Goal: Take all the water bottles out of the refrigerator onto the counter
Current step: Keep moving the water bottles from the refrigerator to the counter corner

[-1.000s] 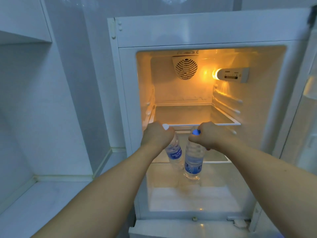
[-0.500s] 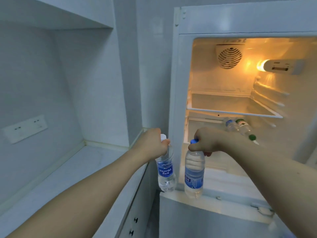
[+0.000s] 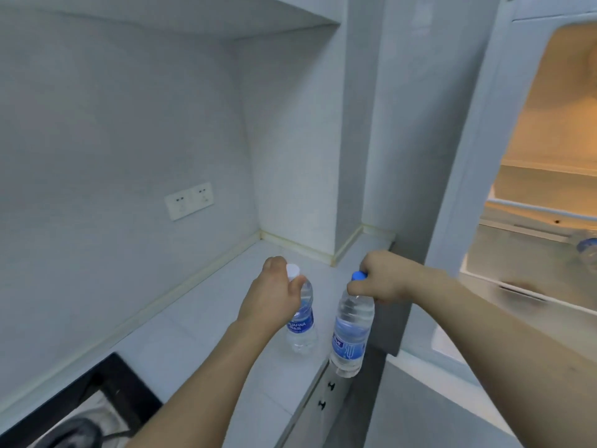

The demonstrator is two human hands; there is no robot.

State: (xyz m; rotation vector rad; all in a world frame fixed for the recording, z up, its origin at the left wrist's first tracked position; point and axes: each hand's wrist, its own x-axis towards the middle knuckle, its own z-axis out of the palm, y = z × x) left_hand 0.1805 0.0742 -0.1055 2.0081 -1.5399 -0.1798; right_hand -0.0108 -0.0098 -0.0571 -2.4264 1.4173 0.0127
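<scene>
Left hand (image 3: 273, 294) grasps the neck of a clear plastic white-capped bottle (image 3: 301, 321), hanging below it over the white counter (image 3: 200, 337); right hand (image 3: 382, 278) likewise grasps a clear blue-capped bottle (image 3: 350, 334), dangling beneath past the counter's edge.

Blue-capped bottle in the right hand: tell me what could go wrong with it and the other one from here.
1. The blue-capped bottle hangs past the counter edge, gripped only at the neck by the right hand; set down there, it could fall.
2. The white-capped bottle in the left hand sits close beside it; they could knock together.
3. The refrigerator stands open.

Two upright clear bottles (image 3: 302, 321) (image 3: 350, 331) above counter (image 3: 200, 337)
</scene>
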